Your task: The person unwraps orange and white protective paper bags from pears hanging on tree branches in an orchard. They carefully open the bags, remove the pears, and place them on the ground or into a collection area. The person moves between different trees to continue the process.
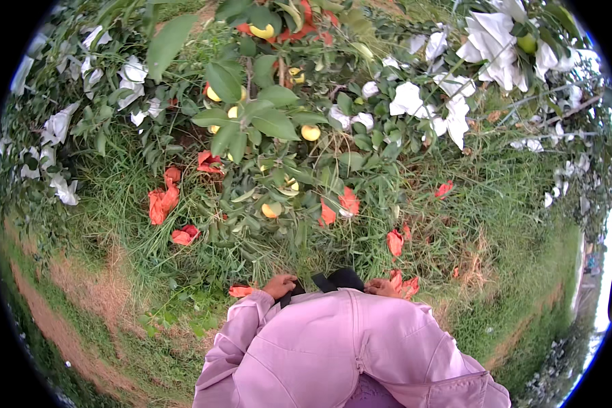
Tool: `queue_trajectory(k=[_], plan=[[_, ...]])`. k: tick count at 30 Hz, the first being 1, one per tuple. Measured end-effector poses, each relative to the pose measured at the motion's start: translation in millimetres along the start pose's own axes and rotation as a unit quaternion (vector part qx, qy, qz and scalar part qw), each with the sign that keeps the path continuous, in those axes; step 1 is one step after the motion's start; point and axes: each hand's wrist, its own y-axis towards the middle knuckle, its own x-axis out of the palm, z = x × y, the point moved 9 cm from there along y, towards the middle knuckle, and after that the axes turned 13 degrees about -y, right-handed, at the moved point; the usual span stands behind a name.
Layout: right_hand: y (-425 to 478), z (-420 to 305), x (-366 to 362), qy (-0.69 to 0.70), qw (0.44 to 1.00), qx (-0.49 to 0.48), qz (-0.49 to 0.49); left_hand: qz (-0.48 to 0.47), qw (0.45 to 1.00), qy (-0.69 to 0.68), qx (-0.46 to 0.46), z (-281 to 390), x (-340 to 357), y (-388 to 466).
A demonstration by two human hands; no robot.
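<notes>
My left hand [280, 286] is low in the picture, at the front of my pink jacket [306, 341], with its fingers on a black strap or cloth [298, 288] at my waist. My right hand [382, 287] is at the other side of the waist, beside a dark black item [346, 279]; its fingers are partly hidden, and whether it grips anything cannot be told. Red crumpled paper [409, 285] lies right beside my right hand, and another red piece [241, 290] lies left of my left hand. In front of me stands a leafy fruit tree bearing yellow fruit [310, 132].
Leafy branches [275, 120] reach towards me at the upper middle. White bags [407, 99] hang among the foliage at both sides, with a green fruit [527, 44] at the upper right. Red paper pieces [163, 201] lie scattered on the grass [117, 178].
</notes>
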Motion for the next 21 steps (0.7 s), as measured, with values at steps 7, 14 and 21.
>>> queue_trajectory(k=[7, 14, 21], plan=[[-37.9, 86.1, 48.5, -0.201, 0.978, -0.043, 0.014, 0.066, 0.993, 0.034, -0.096, -32.0, 5.5, -61.3], [-75.5, 167.2, 59.4, -0.123, 0.984, 0.016, 0.129, 0.244, 0.960, -0.129, -0.049, -107.7, -67.0, -149.2], [-131.9, 147.7, 95.3, -0.142, 0.984, 0.059, 0.092, 0.369, 0.890, -0.266, -0.018, -90.0, -128.4, -211.3]])
